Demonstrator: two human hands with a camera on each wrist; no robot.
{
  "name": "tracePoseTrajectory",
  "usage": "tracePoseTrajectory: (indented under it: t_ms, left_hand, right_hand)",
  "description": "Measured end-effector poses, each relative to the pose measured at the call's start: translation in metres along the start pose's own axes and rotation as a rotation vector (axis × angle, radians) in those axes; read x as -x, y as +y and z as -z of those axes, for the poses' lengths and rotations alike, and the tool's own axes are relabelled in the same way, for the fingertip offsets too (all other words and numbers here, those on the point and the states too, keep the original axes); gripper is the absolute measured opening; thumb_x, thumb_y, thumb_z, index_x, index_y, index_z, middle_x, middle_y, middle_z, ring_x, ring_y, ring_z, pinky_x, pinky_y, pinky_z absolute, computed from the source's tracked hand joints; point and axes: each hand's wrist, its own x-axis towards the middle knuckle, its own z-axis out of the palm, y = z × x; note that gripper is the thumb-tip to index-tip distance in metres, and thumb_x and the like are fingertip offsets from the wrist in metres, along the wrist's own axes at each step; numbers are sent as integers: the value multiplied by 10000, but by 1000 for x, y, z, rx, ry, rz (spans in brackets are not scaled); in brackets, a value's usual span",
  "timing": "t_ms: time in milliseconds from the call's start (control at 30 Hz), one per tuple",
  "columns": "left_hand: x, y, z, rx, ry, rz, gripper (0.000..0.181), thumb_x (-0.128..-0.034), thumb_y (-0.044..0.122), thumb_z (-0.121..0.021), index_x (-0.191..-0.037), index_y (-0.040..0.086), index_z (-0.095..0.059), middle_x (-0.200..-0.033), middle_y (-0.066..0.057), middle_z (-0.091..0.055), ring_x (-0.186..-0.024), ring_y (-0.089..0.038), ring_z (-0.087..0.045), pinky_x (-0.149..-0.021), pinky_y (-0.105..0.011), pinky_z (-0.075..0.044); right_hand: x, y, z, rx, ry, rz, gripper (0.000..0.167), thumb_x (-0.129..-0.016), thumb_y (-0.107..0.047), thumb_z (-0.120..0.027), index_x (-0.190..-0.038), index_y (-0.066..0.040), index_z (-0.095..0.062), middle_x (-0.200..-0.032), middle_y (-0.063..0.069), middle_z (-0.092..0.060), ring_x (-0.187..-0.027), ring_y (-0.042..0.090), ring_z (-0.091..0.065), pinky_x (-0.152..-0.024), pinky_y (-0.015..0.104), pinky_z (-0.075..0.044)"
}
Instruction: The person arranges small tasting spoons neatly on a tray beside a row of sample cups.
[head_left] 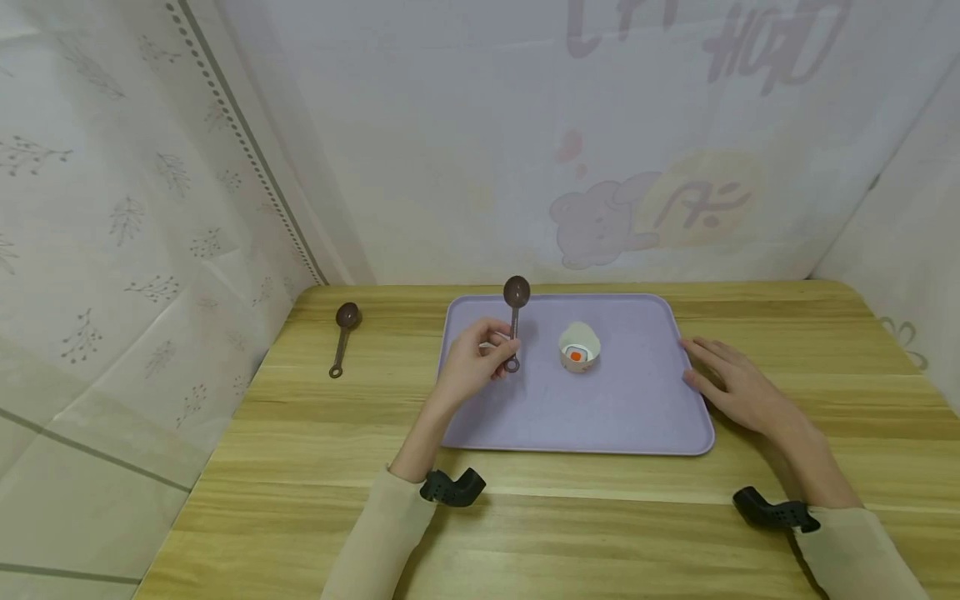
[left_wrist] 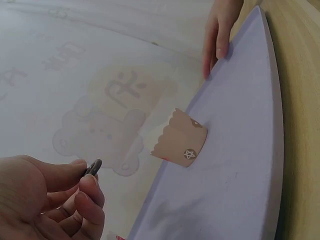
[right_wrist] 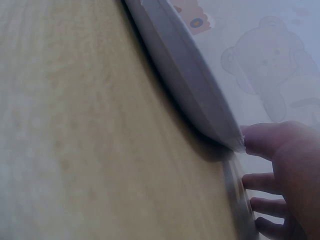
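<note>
My left hand [head_left: 474,358] pinches the handle of a brown measuring spoon [head_left: 517,293] between thumb and fingers, over the left part of the purple tray [head_left: 630,417]. In the left wrist view only the dark ring end of the spoon [left_wrist: 93,168] shows at the fingertips of that hand [left_wrist: 60,200]. A paper cup [head_left: 579,348] with a scalloped rim stands on the tray, a white and orange piece inside it. My right hand [head_left: 742,387] touches the tray's right edge with fingers extended; the right wrist view shows its thumb against the rim, the hand [right_wrist: 295,175] beside it.
A second brown spoon [head_left: 347,315] lies on the wooden table [head_left: 300,450] left of the tray. Behind the table hangs a pale printed cloth [head_left: 420,167], with more cloth at the left and right sides.
</note>
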Motion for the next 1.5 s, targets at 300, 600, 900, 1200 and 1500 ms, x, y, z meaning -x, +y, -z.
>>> tracePoseTrajectory:
  t_ms: [300, 600, 900, 1200, 1500]
  left_hand:
    - [-1, -3, -2, 10, -10, 32, 231, -963, 82, -694, -1150, -35, -626, -866, -124, -635, -531, -138, -563, -514, -286, -469]
    - [-2, -10, -4, 6, -32, 21, 193, -953, 12, -680, -1119, -57, -610, -818, -83, -613, -511, -117, -548, -499, -265, -476]
    - [-1, -11, -6, -8, -64, 20, 202, -957, -3, -665, -1136, -68, -599, -849, -117, -608, -533, -109, -548, -518, -259, -488]
    - [0, -12, -8, -50, -104, 72, 221, -971, 20, -654, -1174, -35, -585, -882, -101, -611, -589, -126, -565, -551, -233, -491]
    - [0, -12, -10, -73, -95, 87, 219, -970, 29, -658, -1175, -17, -593, -894, -102, -629, -599, -127, -579, -599, -317, -538]
  right_hand:
    - [0, 0, 0, 0, 4, -2, 607, -1047, -334, -555, -1561, -77, -360, -1548, 328, -308, -1404, 582, -223, -1063, 752, -195]
    - [0, 0, 0, 9, 7, 6, 606, -1047, -329, -554, -1560, -71, -361, -1540, 334, -316, -1405, 579, -227, -1071, 744, -192]
    - [0, -1, 0, 7, 6, 10, 608, -1046, -330, -557, -1561, -73, -360, -1540, 329, -317, -1410, 574, -220, -1074, 744, -185]
    - [0, -1, 0, 5, 4, 5, 605, -1046, -326, -558, -1557, -66, -364, -1543, 329, -314, -1412, 574, -215, -1077, 740, -184]
    - [0, -2, 1, 10, 4, 1, 605, -1044, -327, -563, -1555, -69, -370, -1538, 336, -320, -1405, 577, -230, -1076, 738, -191]
